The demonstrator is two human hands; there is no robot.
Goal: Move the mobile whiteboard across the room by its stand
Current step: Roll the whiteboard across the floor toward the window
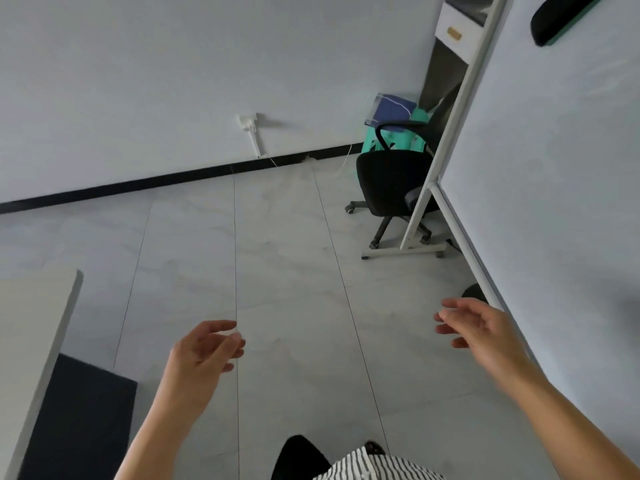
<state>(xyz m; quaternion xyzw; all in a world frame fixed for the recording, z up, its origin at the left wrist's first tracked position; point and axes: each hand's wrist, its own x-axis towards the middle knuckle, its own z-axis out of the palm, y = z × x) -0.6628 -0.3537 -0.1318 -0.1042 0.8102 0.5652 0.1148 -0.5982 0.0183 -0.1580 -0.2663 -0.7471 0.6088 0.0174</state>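
The mobile whiteboard fills the right side of the view, its white panel edge-on and slanting away from me. Its white stand upright runs down to a footed base bar on the tiled floor. A black eraser clings to the panel near the top. My right hand hovers open just left of the board's lower frame edge, not touching it. My left hand floats open over the floor, well away from the board. Both hands hold nothing.
A black office chair stands just behind the stand's base, with a teal stool and a white cabinet further back. A pale table edge and a dark mat lie at the left. A wall socket with cable sits above the black skirting.
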